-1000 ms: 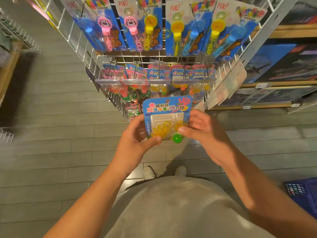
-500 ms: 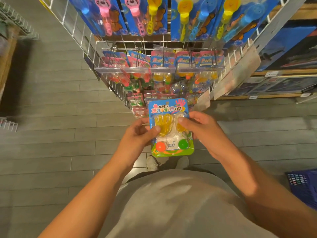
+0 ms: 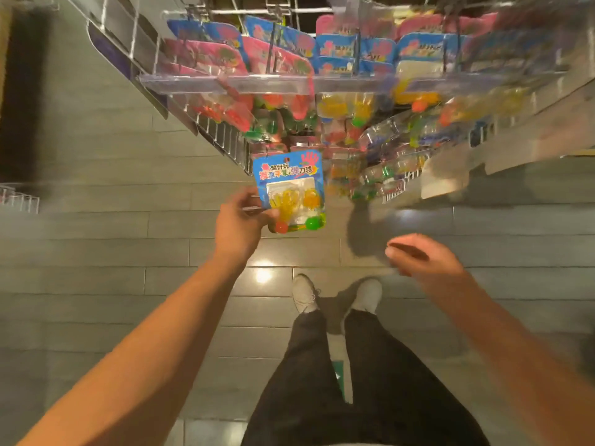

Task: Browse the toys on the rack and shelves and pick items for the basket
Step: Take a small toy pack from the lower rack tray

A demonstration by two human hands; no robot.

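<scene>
My left hand (image 3: 240, 225) pinches the lower left edge of a blue blister pack (image 3: 291, 191) holding a yellow sticky hand, an orange ball and a green ball. The pack hangs upright in front of the wire rack (image 3: 225, 136). My right hand (image 3: 418, 255) is off the pack, lower right of it, blurred, fingers loosely curled and holding nothing. More of the same packs in blue and pink (image 3: 338, 49) hang on the rack's hooks above. No basket is in view.
A clear plastic rail (image 3: 225, 83) runs across the rack's front. A wire basket edge (image 3: 19, 197) juts in at the far left. Grey plank floor lies below, with my two white shoes (image 3: 335, 294) near the rack's foot.
My right hand has let go of the pack and dropped away to the right. My left hand alone now holds it. The view has tilted down toward the floor and my feet.
</scene>
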